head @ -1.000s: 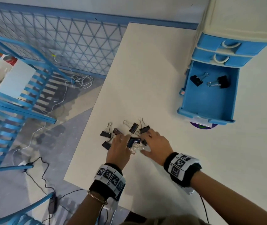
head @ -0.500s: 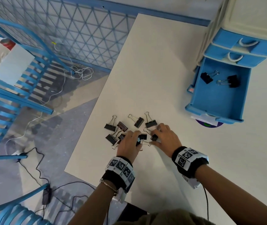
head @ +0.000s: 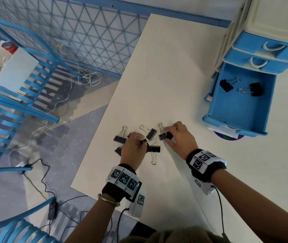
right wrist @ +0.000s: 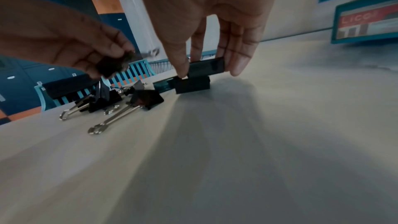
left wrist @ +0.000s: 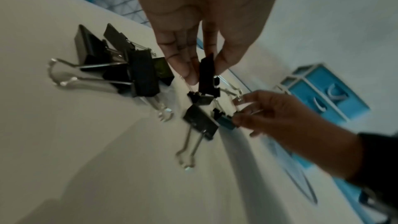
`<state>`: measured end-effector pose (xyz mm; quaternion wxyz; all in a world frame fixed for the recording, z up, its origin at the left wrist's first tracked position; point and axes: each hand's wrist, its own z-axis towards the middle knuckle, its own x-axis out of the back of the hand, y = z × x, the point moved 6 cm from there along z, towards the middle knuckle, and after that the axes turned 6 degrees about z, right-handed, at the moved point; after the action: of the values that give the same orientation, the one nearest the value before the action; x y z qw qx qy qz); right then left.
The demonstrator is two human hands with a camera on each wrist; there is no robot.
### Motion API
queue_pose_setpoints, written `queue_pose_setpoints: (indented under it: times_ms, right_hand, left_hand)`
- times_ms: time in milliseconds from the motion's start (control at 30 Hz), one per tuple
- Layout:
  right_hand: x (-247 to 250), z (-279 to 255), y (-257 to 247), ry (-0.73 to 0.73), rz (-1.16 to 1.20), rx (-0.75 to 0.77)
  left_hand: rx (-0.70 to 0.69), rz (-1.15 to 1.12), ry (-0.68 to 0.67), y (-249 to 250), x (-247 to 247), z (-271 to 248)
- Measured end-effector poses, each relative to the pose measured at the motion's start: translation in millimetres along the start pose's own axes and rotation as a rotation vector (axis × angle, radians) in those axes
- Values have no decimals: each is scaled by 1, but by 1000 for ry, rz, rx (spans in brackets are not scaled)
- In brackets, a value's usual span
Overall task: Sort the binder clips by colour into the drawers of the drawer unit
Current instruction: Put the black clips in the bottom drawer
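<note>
Several black binder clips (head: 151, 133) lie loose near the table's left edge. My left hand (head: 142, 142) pinches one small black clip (left wrist: 206, 72) between thumb and fingers, just above the pile. To the right of it, my right hand (head: 167, 136) pinches another black clip (right wrist: 206, 67) by its body, low over the table, with a further clip (right wrist: 192, 85) right beneath it. The blue drawer unit (head: 269, 44) stands at the far right. Its lowest drawer (head: 236, 111) is pulled out and holds two black clips (head: 226, 85).
The two upper drawers (head: 262, 62) are closed. A purple disc (head: 227, 136) peeks out under the open drawer's front. The table's left edge (head: 103, 113) runs close beside the pile; blue chairs and cables are on the floor beyond it.
Both hands were resting on the pile; now each has picked a black clip out of it. My right hand has shifted a little to the right, away from the left.
</note>
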<state>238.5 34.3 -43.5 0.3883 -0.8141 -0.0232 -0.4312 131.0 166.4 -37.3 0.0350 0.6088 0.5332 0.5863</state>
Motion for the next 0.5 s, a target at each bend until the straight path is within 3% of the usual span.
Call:
queue_pose_setpoints:
  times_ms: [167,367,500]
  right_hand:
    - [-10,13,-7,3,-83,-35]
    - [-16,13,-11,-15,-126,-116]
    - [-18,16,-13,4,-124,-148]
  left_hand:
    - [132,-59,61,5,-3,28]
    - [225,94,-59,10,-21,36]
    - [179,268,-137,14,-25,30]
